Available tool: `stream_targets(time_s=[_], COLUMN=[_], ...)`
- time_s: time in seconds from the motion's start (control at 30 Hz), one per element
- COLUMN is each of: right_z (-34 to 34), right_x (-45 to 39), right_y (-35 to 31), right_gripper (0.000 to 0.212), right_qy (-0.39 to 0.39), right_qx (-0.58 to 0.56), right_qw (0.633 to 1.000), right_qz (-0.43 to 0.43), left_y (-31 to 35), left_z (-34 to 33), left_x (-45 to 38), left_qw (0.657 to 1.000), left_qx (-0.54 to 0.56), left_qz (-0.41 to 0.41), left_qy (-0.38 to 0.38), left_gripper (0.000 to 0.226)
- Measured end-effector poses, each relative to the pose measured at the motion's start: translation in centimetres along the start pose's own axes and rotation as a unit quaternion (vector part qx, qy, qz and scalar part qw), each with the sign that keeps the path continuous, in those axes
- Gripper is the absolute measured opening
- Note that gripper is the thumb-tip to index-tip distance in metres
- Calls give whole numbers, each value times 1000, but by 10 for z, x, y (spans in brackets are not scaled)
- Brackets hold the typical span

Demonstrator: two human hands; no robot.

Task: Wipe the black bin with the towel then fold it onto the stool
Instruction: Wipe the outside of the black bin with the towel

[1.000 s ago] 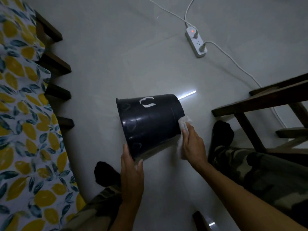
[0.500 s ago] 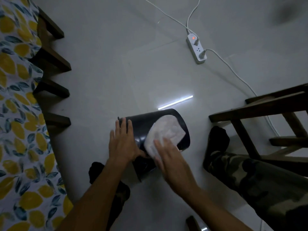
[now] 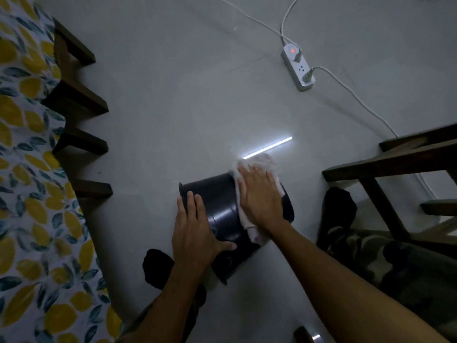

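Since the frame half a second back, the right hand has slid the towel from the middle of the bin's wall toward its far, closed end, so the cloth now hangs past the top edge of the black bin, and the left hand has shifted nearer along the wall; a second back the same right hand was working low at the bin's base instead.

From the head camera, the only view: the bin lies on its side on the pale floor, between the person's two dark-socked feet. The left hand lies flat and open on the bin's wall, fingers spread, pressing it steady rather than closing round anything. The right hand is also flat, palm down, pinning the towel against the curved wall with no clenched grip; a loose corner of the cloth trails below the wrist. A wooden stool stands well to the right, its top only partly in frame, with nothing seen resting on the part that shows. A power strip with a lit red lamp sits farther out on the floor, and a lemon-print cloth fills the left edge.

My judgement is that the wiping is under way and not finished: the outer wall is being covered, and whether the inside has been done I cannot tell. Folding the towel and setting it on the stool are both left to do
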State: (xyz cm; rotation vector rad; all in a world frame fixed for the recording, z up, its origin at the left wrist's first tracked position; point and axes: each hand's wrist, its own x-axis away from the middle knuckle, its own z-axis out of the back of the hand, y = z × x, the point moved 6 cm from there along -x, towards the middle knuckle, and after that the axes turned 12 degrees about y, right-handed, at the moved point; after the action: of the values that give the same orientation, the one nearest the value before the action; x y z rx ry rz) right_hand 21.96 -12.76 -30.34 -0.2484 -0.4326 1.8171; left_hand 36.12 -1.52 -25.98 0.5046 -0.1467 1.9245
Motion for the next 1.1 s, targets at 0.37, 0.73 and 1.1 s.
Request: stream_targets(time_s=[0.37,0.73,1.1], right_z=[-9,20,-4], right_x=[103,18,15], right_y=[-26,65,-17], right_gripper=[61,47,39], right_qy=[-76,35,-37], right_qx=[-8,20,-35], right_qw=[983,998,992], right_qz=[170,-42,118], left_y=[8,18,17], left_z=[-17,-17,-29], left_x=[32,43,48], left_qw=[998,997,998], left_qx=[40,26,17], left_qz=[9,44,32], left_qy=[54,66,58], left_gripper=[162,162,162])
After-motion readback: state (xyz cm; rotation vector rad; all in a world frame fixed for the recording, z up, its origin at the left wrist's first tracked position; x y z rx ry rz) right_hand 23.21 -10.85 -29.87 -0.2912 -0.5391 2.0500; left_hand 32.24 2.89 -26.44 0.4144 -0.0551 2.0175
